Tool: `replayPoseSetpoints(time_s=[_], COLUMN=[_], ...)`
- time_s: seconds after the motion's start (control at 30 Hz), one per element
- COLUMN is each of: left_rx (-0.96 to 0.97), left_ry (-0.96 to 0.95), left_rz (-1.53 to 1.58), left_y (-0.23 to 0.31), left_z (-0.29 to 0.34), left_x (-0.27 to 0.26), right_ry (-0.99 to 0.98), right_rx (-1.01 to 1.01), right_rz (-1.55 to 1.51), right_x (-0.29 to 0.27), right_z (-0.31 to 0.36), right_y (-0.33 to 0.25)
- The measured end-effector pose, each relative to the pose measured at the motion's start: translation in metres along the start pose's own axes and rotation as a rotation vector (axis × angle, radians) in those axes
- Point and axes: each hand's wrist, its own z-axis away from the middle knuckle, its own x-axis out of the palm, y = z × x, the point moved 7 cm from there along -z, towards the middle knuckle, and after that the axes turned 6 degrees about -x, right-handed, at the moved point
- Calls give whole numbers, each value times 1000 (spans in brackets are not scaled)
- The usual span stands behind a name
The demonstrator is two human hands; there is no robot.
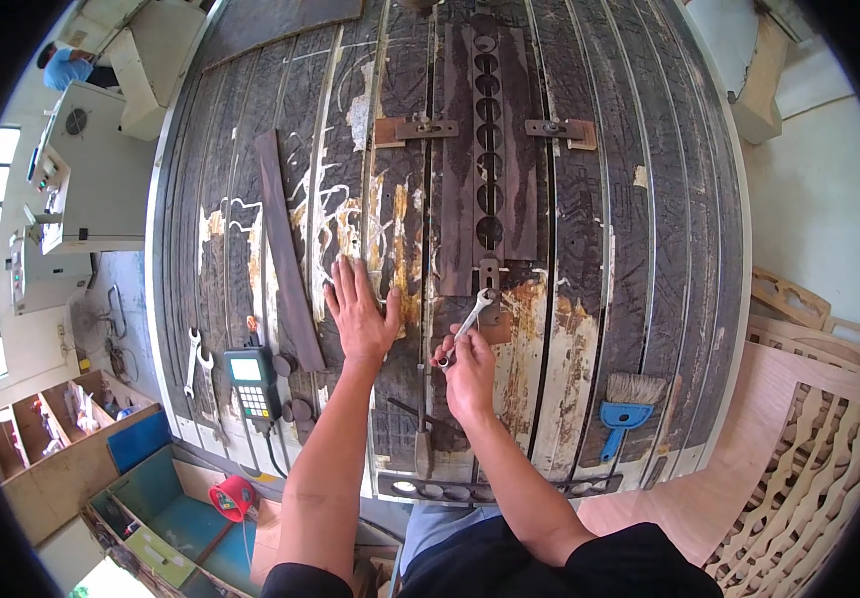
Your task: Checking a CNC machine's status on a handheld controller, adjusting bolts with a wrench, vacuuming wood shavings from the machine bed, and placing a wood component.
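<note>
My left hand (362, 314) lies flat on the worn, slotted table (574, 369), fingers spread, holding nothing. Closed around the shaft of a silver wrench (473, 314) is my right hand (468, 377). The wrench's far end is at a metal clamp plate (490, 271), at the near end of a dark wooden strip with a row of round holes (488, 183). Dark planks (458, 199) flank this strip. Farther up, a left clamp (416, 131) and a right clamp (562, 131) reach toward the planks. Whether the wrench is seated on a nut is too small to tell.
Left of my hands are a loose dark wood strip (287, 249), a handheld keypad controller (251, 384) and wrenches (193, 361). A blue brush (627, 417) lies at right. Lattice wood panels (809, 468) stand beyond the right edge. A person (66, 68) is far left.
</note>
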Motion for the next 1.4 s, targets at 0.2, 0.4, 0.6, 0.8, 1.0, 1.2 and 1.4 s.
replayPoseSetpoints(time_s=[0.2, 0.4, 0.6, 0.8, 1.0, 1.2, 1.4], left_rx=[3, 13, 11, 21, 18, 11, 4], left_ry=[10, 21, 8, 8, 8, 13, 13], left_rz=[4, -2, -22, -38, -20, -24, -38], left_y=[-1, -2, 0, -3, -3, -5, -1], left_z=[1, 0, 0, 2, 2, 1, 0], left_x=[1, 2, 4, 5, 7, 4, 4], right_ry=[-82, -147, -69, -84, -203, -353, -525], right_rx=[138, 309, 353, 416, 486, 512, 366], right_rz=[-232, -551, -430, -301, 157, 698, 1203], right_x=[0, 4, -4, -18, -37, -55, -43], right_z=[-1, 0, 2, 5, -6, -38, -109], right_y=[11, 14, 8, -14, -46, -85, -148])
